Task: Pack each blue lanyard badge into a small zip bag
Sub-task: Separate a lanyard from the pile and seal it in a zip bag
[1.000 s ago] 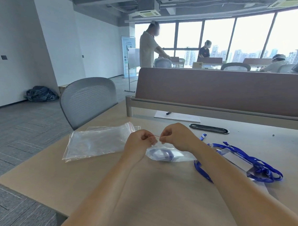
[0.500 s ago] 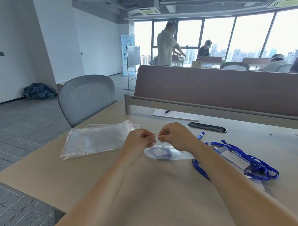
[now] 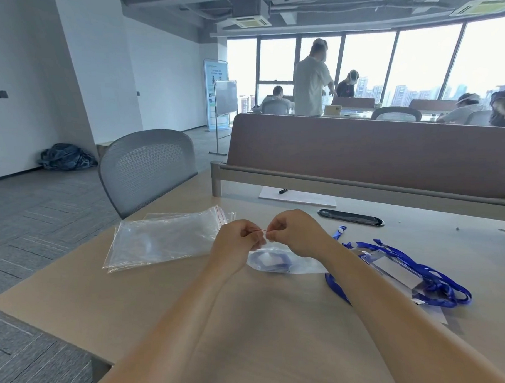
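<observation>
Both hands, left hand [image 3: 238,240] and right hand [image 3: 298,235], pinch one filled zip bag [image 3: 273,260]; one stack of empty bags [image 3: 166,237]; loose lanyard badges [image 3: 399,269] uncountable.

grey chair [image 3: 146,170], brown desk divider [image 3: 368,154], bright windows [image 3: 430,59].

Head-worn wide view, facing forward-down, close over desk [image 3: 170,316]
</observation>
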